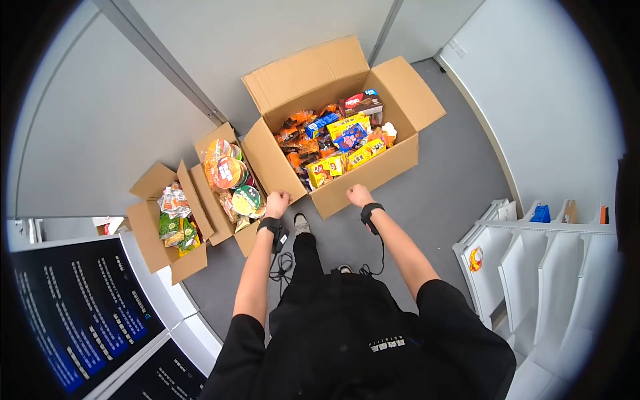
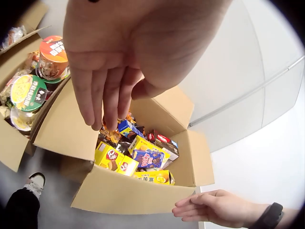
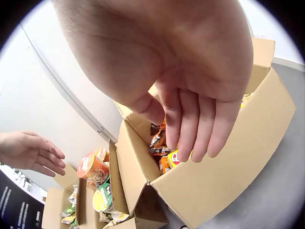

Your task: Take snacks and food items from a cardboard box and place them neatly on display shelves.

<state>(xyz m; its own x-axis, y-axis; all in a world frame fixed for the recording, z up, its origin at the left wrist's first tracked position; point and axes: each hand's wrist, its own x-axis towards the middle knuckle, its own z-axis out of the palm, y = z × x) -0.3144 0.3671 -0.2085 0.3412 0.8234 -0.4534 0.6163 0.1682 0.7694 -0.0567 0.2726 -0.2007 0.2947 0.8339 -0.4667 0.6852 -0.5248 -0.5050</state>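
In the head view the left hand [image 1: 277, 203] hangs above the near left flap of the large carton [image 1: 363, 175], and the right hand [image 1: 360, 195] is at its near side. Both are empty. The left wrist view shows the left hand [image 2: 124, 62] palm on, fingers extended, with the right hand [image 2: 214, 208] beyond the carton's edge. Relaxed, nearly straight fingers show on the right hand [image 3: 190, 95] in the right wrist view; the left hand [image 3: 33, 152] is at the left. Yellow boxes [image 1: 325, 171], a blue packet [image 1: 350, 137] and orange-wrapped snacks [image 1: 305, 144] fill the carton.
Left of the large carton stands a carton with instant noodle bowls [image 1: 246, 199], then a smaller one [image 1: 155, 227] with snack bags [image 1: 175, 200]. White shelving [image 1: 527, 280] is at the right, dark screens [image 1: 80, 313] at the lower left. Cables [image 1: 283, 267] hang by the legs.
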